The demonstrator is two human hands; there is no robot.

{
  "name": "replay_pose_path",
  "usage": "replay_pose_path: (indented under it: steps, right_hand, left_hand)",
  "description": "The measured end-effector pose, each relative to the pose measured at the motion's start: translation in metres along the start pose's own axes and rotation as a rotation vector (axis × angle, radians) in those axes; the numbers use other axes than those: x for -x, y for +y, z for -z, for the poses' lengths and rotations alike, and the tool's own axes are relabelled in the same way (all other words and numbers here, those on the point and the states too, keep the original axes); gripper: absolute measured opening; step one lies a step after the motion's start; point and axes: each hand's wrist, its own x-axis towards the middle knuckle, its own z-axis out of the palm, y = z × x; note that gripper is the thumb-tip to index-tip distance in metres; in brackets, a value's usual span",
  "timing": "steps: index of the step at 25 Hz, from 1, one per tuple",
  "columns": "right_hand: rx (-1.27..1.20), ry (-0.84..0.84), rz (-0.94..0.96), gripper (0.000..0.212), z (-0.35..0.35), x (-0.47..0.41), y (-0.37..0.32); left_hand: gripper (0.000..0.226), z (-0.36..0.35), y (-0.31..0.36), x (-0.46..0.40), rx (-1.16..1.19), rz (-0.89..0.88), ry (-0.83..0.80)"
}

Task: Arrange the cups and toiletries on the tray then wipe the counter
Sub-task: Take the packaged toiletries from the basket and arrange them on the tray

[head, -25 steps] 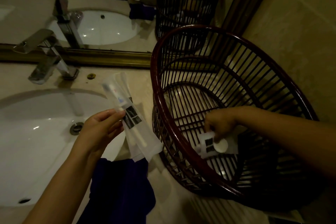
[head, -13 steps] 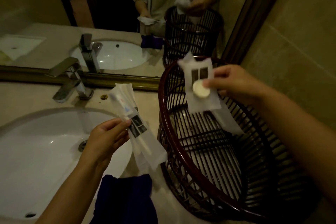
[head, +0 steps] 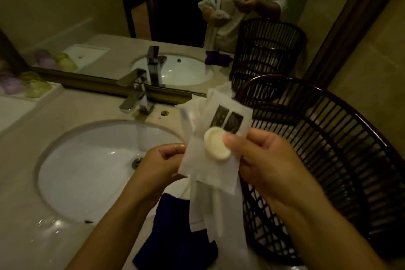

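The left hand [head: 163, 161] and right hand [head: 260, 160] meet close together over the near edge of the counter, both pinching thin white paper sachets [head: 210, 160]. The right thumb presses a flat, round, cream-coloured disc [head: 216, 146] against the front sachet, which bears two dark printed rectangles; the left fingers curl round the sachets' left edge. Longer translucent packets [head: 210, 210] hang below the hands. Beneath the wrists lies a crumpled dark blue cloth [head: 175, 232] on the wet, glossy beige stone counter [head: 43, 245]. Left of the hands sits an oval white basin [head: 87, 171]; right of them stands a round basket of dark slats with a reddish-brown rim [head: 341, 160]. Beyond the hands rises an angular chrome tap [head: 137, 92], then the mirror with its brass-coloured frame [head: 92, 82].
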Motion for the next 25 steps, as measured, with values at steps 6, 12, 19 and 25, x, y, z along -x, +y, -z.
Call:
replay_pose_path:
  steps: [6,12,19,25]
  right_hand:
    - [0.112,0.162,-0.048,0.021,-0.021,-0.007,0.064]
    - [0.152,0.155,-0.033,0.020,-0.062,-0.011,0.107]
    - [0.218,0.172,0.019,0.023,-0.114,-0.014,0.150]
    - [0.238,0.059,-0.018,0.025,-0.150,-0.014,0.176]
  left_hand:
    - [0.016,0.034,-0.011,0.037,0.079,0.086,-0.067]
    - [0.026,0.070,-0.024,0.058,0.056,0.144,-0.075]
    - [0.036,0.119,-0.048,0.073,0.036,0.217,0.037]
    - [0.019,0.150,-0.073,0.093,0.131,0.290,0.242]
